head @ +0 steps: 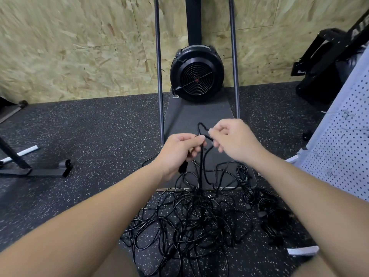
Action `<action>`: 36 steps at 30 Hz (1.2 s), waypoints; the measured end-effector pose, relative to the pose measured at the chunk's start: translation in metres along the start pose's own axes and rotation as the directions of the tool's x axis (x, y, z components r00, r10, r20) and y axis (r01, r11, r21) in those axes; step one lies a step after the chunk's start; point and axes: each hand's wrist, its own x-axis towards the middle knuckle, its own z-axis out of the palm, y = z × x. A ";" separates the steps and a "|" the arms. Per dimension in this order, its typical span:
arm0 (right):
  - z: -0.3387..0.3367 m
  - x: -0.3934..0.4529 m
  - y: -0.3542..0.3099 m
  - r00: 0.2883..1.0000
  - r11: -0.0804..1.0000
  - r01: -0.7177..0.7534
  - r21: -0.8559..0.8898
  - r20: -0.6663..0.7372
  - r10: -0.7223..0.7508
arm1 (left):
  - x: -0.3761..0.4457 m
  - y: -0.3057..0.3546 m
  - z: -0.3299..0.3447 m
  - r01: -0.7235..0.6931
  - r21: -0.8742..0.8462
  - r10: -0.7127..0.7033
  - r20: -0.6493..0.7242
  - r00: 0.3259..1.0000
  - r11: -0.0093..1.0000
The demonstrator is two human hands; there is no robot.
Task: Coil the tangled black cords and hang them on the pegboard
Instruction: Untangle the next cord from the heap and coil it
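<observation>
A tangled heap of black cords (191, 218) lies on the speckled floor in front of me. One strand rises from the heap to both hands. My left hand (177, 154) grips that strand with curled fingers. A little above and to its right, my right hand (233, 140) pinches a small loop of the same cord. Two bundled black cords (246, 182) lie to the right of the heap. The white pegboard (343, 140) with metal hooks leans at the right edge.
A black fan-wheel exercise machine (196, 74) with two upright poles stands against the chipboard wall, and its flat base (197, 116) reaches the heap. Black metal frame feet (46, 170) lie at the left. Dark equipment (327, 62) sits at the far right.
</observation>
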 end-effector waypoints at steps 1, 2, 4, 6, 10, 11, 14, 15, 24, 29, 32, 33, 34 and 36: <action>0.006 -0.002 0.002 0.993 1.000 0.002 0.013 0.117 -0.003 | 0.004 0.001 -0.001 -0.006 -0.024 0.006 -0.025 1.000 1.000; 0.013 -0.005 0.006 0.978 1.000 0.011 -0.004 0.207 -0.010 | 0.007 0.002 -0.001 -0.012 -0.050 0.010 -0.046 0.999 0.999; 0.030 -0.008 0.019 0.943 0.995 0.048 -0.085 0.332 -0.017 | 0.011 0.004 0.000 -0.021 -0.097 0.013 -0.079 0.997 0.995; 0.047 -0.012 0.030 0.892 0.993 0.042 -0.112 0.452 0.013 | 0.014 0.005 0.000 -0.026 -0.109 0.014 -0.104 0.994 0.994; 0.068 -0.017 0.046 0.809 0.995 -0.007 -0.097 0.584 0.063 | 0.018 0.008 -0.004 -0.043 -0.168 0.026 -0.101 0.995 0.985; 0.072 -0.018 0.049 0.805 0.994 -0.004 -0.105 0.590 0.065 | 0.018 0.009 -0.006 -0.049 -0.176 0.032 -0.100 0.994 0.983; 0.086 -0.018 0.059 0.803 0.996 -0.002 -0.091 0.594 0.056 | 0.019 0.011 -0.014 -0.067 -0.181 0.048 -0.111 0.993 0.981; 0.090 -0.019 0.060 0.805 0.996 -0.001 -0.093 0.591 0.056 | 0.019 0.011 -0.016 -0.071 -0.187 0.050 -0.115 0.992 0.980; 0.092 -0.006 0.033 0.906 0.995 -0.069 0.074 0.421 0.031 | 0.027 0.001 -0.037 0.003 0.076 0.012 -0.197 0.980 0.997; 0.058 0.008 0.003 0.988 0.990 -0.021 0.141 0.155 -0.002 | 0.022 -0.010 -0.038 0.089 0.194 -0.077 -0.068 0.995 0.977; 0.034 0.010 -0.013 0.998 0.978 0.050 0.200 0.030 -0.057 | 0.018 -0.013 -0.032 0.122 0.167 -0.134 0.066 0.989 0.978; 0.026 0.010 -0.018 0.997 0.967 0.071 0.244 -0.004 -0.072 | 0.017 -0.015 -0.029 0.130 0.136 -0.146 0.121 0.982 0.982; 0.020 0.011 -0.021 0.997 0.954 0.081 0.290 -0.033 -0.075 | 0.014 -0.017 -0.025 0.137 0.120 -0.157 0.180 0.971 0.983; 0.011 0.013 -0.025 0.996 0.927 0.080 0.368 -0.074 -0.056 | 0.010 -0.022 -0.014 0.129 0.147 -0.166 0.279 0.946 0.981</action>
